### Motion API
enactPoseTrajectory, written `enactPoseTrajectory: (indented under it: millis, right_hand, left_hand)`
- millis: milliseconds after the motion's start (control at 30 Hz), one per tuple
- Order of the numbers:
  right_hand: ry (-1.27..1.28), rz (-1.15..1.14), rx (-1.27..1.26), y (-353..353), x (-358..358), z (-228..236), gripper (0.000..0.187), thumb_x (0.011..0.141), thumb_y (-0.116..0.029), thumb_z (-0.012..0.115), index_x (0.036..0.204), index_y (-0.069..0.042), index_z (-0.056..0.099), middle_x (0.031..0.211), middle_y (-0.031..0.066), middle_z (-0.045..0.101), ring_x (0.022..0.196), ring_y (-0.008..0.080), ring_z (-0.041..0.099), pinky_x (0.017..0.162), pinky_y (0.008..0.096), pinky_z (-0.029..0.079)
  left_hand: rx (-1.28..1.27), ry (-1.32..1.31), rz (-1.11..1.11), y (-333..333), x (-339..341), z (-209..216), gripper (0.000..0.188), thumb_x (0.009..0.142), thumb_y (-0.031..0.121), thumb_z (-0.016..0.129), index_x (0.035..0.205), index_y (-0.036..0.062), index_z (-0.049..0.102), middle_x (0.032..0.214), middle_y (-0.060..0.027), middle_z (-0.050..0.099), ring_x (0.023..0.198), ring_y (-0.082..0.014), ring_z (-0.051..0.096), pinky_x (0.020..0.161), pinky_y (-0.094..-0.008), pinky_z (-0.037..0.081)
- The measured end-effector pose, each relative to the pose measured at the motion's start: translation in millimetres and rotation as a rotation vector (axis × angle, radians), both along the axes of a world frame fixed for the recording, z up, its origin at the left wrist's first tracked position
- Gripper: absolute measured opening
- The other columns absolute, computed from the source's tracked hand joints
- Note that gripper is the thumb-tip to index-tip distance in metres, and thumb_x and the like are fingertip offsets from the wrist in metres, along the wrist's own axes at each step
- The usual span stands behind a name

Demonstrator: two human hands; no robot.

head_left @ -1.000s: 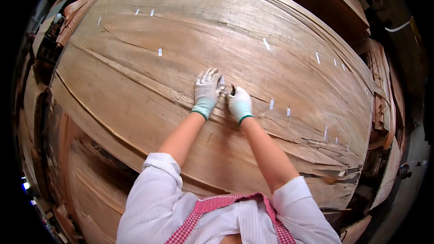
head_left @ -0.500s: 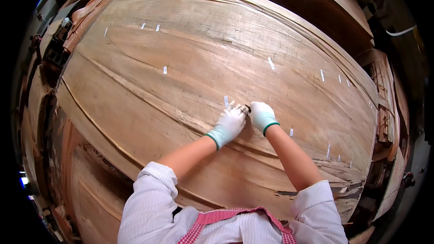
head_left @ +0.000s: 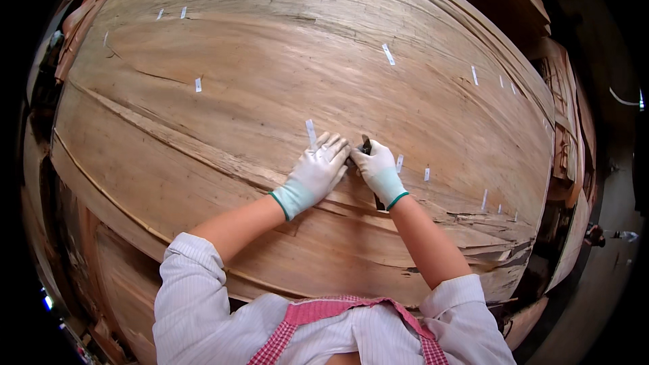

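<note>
Both of my hands wear white gloves with green cuffs and rest close together on a large brown wood veneer sheet (head_left: 270,54). My left hand (head_left: 319,170) lies flat, its fingers stretched over the wood just below a white tape strip (head_left: 311,132). Beside its fingertips, my right hand (head_left: 377,167) is closed round a slim black tool (head_left: 366,143) that looks like a utility knife. One end of it shows by the thumb and the other below the palm; its tip is hidden. Another tape strip (head_left: 399,163) lies right beside the right hand.
More white tape strips (head_left: 388,54) are scattered over the sheet. A long raised crease (head_left: 182,136) crosses its left half, and torn, split wood (head_left: 503,250) marks the right end. Stacked veneer (head_left: 561,115) stands at the right, with loose pieces (head_left: 88,17) at the far left.
The view has shifted, so the sheet appears farther left and up. My hands have come slightly nearer to me over the wood, and more of the black tool shows in my right hand.
</note>
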State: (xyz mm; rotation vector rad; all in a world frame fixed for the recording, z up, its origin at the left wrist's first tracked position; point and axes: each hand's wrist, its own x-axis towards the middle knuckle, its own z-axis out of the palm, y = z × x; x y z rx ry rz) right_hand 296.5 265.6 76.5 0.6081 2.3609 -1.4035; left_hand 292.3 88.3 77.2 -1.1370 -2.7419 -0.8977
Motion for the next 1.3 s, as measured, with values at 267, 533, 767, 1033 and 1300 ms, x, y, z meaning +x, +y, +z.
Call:
enactPoseTrajectory:
  millis: [267,533,767,1033,1300]
  right_hand:
    - [-0.166,1.079,0.746,-14.1,-67.4,71.0,0.018,0.083,-0.010,0.060,0.093,0.001,0.071,0.096,0.0232,0.068,0.093,0.0376,0.066,0.079,0.0417,0.053]
    - [-0.037,0.249,0.184,18.1,-4.2,3.8,0.028,0.085,-0.023,0.069,0.090,0.004,0.061,0.082,0.0229,0.066,0.074,0.0339,0.064,0.066,0.0400,0.049]
    - [0.089,-0.346,-0.418,-18.4,38.1,45.2,0.020,0.095,-0.018,0.062,0.095,0.001,0.058,0.075,0.0042,0.065,0.060,0.0053,0.052,0.052,0.0213,0.041]
    - [0.241,0.086,0.016,10.9,-183.7,41.6,0.021,0.087,-0.021,0.066,0.089,-0.001,0.068,0.077,0.0070,0.068,0.063,0.0122,0.059,0.059,0.0300,0.047]
    - [-0.247,0.212,0.164,4.5,-280.1,18.3,0.039,0.083,-0.034,0.068,0.106,-0.003,0.070,0.105,0.0202,0.069,0.099,0.0323,0.067,0.083,0.0399,0.052]
  left_hand:
    - [-0.127,0.181,-0.024,1.2,1.3,-13.4,0.042,0.085,0.021,0.062,0.120,-0.0033,0.058,0.128,-0.0193,0.057,0.124,-0.0315,0.051,0.111,-0.0443,0.034]
    - [-0.182,0.216,-0.015,6.2,4.9,-10.9,0.042,0.087,0.017,0.057,0.123,-0.0046,0.057,0.132,-0.0192,0.055,0.126,-0.0292,0.051,0.112,-0.0431,0.032]
    - [-0.270,0.035,0.003,4.5,-7.6,1.0,0.041,0.092,0.018,0.050,0.129,0.0001,0.054,0.138,-0.0163,0.052,0.132,-0.0288,0.046,0.116,-0.0432,0.026]
    - [0.033,0.155,0.435,0.8,-194.3,-14.0,0.050,0.093,0.014,0.051,0.142,0.0090,0.041,0.146,-0.0187,0.040,0.138,-0.0345,0.034,0.114,-0.0439,0.030]
    - [0.068,-0.018,0.319,33.7,-228.7,-27.2,0.058,0.088,0.001,0.044,0.144,0.0130,0.037,0.140,-0.0179,0.048,0.128,-0.0387,0.046,0.108,-0.0424,0.037]
